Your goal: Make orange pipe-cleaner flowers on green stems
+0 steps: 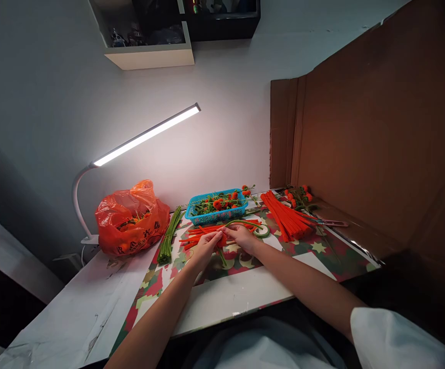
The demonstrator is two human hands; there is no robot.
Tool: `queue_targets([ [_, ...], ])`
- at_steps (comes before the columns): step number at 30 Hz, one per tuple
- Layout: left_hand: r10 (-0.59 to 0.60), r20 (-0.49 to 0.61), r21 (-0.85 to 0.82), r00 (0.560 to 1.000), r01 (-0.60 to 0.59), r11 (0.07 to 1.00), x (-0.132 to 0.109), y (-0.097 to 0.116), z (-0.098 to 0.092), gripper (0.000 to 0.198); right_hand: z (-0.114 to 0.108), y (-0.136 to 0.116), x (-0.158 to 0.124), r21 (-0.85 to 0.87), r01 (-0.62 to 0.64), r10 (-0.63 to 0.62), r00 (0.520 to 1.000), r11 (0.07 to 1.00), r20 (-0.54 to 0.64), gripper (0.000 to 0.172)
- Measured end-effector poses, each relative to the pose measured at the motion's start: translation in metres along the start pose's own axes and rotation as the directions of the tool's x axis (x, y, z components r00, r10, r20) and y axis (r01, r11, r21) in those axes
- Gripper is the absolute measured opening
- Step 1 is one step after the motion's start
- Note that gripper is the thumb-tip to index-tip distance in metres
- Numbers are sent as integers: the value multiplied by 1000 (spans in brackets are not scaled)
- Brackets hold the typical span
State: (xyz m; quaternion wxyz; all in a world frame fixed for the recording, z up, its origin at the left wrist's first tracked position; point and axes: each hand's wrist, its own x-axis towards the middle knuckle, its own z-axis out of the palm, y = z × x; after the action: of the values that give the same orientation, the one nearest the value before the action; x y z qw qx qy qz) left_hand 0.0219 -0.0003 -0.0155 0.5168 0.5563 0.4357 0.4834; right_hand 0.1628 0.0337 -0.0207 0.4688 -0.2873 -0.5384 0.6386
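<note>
One tall cardboard panel [368, 133] stands to the right of the blue plastic basket [207, 219], the landmark here. The white-topped counter [72, 307] spreads beneath the basket and out to its left, and a camouflage-patterned sheet [318, 248] with stars lies under and in front of it. An LED desk lamp [145, 135], lit, rises behind and left of the basket. A bulging orange plastic bag [141, 242] sits left of it, with orange bits inside. The basket itself holds orange blossoms on green stems. Right of it fans a thick bundle of orange pipe cleaners [285, 218]; just left of it lies a green bundle [168, 238].

In front of the basket, the left hand [206, 244] and right hand [242, 239] meet, fingers of both pinched together around a small orange piece [223, 240], with a green stem below it. Loose orange strips [197, 233] lie between these hands and the basket. Scissors [333, 223] with a pinkish handle rest well to its right. A curled green strand [245, 222] arcs beside the right hand; whether those fingers touch it, I cannot tell.
</note>
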Motion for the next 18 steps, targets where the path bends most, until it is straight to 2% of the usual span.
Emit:
queue_targets([
  [8, 62, 100, 126, 993, -75, 989, 4, -1, 2, 41, 1, 0, 4, 26, 16, -13, 996, 1000, -93, 45],
  [18, 34, 87, 173, 996, -49, 984, 5, 2, 6, 45, 0, 0, 8, 134, 95, -73, 985, 986, -157, 43],
])
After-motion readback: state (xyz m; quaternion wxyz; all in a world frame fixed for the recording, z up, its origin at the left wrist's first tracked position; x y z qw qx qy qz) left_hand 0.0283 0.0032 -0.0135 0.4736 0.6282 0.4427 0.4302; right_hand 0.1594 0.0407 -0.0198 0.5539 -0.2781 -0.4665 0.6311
